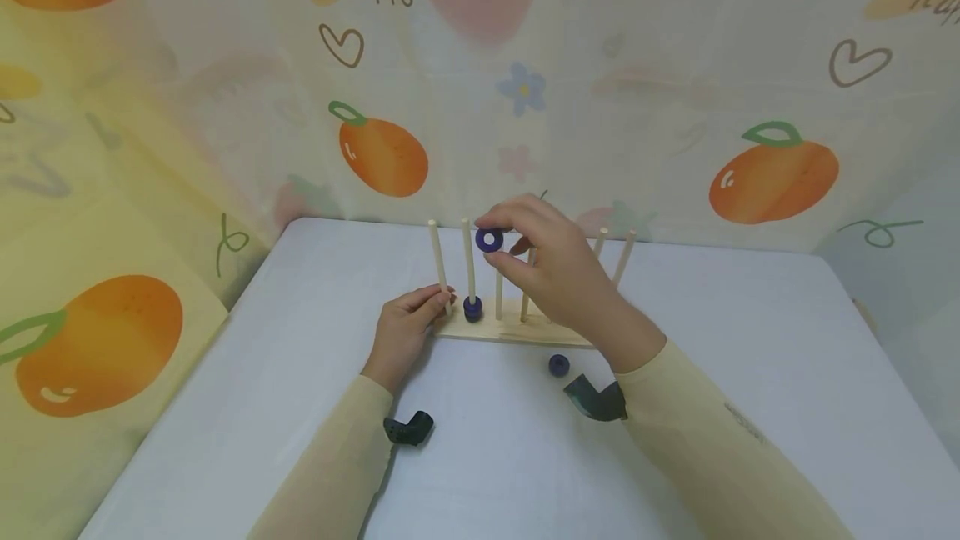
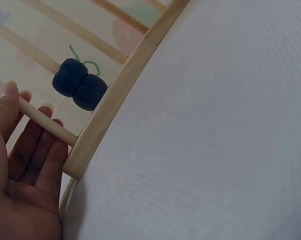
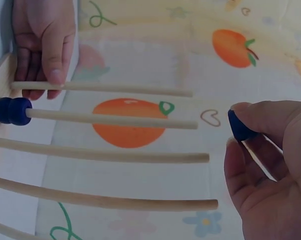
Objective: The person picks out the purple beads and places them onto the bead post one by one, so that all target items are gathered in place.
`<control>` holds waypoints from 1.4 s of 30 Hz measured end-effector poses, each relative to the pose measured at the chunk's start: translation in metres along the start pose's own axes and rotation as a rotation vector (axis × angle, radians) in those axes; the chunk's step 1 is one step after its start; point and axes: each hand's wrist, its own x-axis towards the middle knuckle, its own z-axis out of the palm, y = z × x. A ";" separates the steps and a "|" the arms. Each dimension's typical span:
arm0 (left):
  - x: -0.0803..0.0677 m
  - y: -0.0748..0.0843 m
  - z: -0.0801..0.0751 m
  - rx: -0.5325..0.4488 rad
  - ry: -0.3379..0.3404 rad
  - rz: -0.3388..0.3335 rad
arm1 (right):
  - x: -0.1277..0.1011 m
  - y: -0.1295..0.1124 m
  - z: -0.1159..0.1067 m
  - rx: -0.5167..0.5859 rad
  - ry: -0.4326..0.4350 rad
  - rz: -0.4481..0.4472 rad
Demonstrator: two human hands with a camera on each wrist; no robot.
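Note:
My right hand (image 1: 558, 269) pinches a dark blue bead (image 3: 242, 129) between thumb and fingers, its hole facing the head camera. It hovers near the top of the second peg (image 1: 468, 261) from the left on a wooden peg rack (image 1: 480, 328). At the foot of that peg, two blue beads (image 2: 70, 78) sit stacked against the base. My left hand (image 1: 401, 332) grips the leftmost peg (image 2: 48, 123) low down, thumb on one side and fingers on the other. Several other bare pegs stand upright, partly hidden behind my right hand in the head view.
One loose blue bead (image 1: 558, 372) lies on the white table (image 1: 480, 457) in front of the rack, near my right wrist. Dark straps (image 1: 411, 430) stick out from both sleeves. Behind the table hangs a cloth (image 1: 637, 148) printed with oranges.

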 end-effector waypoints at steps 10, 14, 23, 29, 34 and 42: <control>0.009 -0.021 -0.002 0.023 0.031 0.034 | 0.019 0.011 0.016 -0.064 -0.035 0.102; 0.008 -0.021 -0.001 0.032 0.037 0.035 | 0.024 0.013 0.021 -0.112 -0.048 0.159; 0.009 -0.022 -0.002 0.034 0.040 0.028 | 0.031 0.012 0.030 -0.190 -0.054 0.193; 0.009 -0.023 -0.001 0.031 0.040 0.039 | 0.031 0.012 0.032 -0.209 -0.054 0.213; 0.010 -0.023 -0.001 0.041 0.043 0.033 | 0.032 0.011 0.032 -0.215 -0.062 0.243; 0.002 -0.002 0.000 0.020 0.032 0.008 | 0.033 0.012 0.034 -0.223 -0.070 0.281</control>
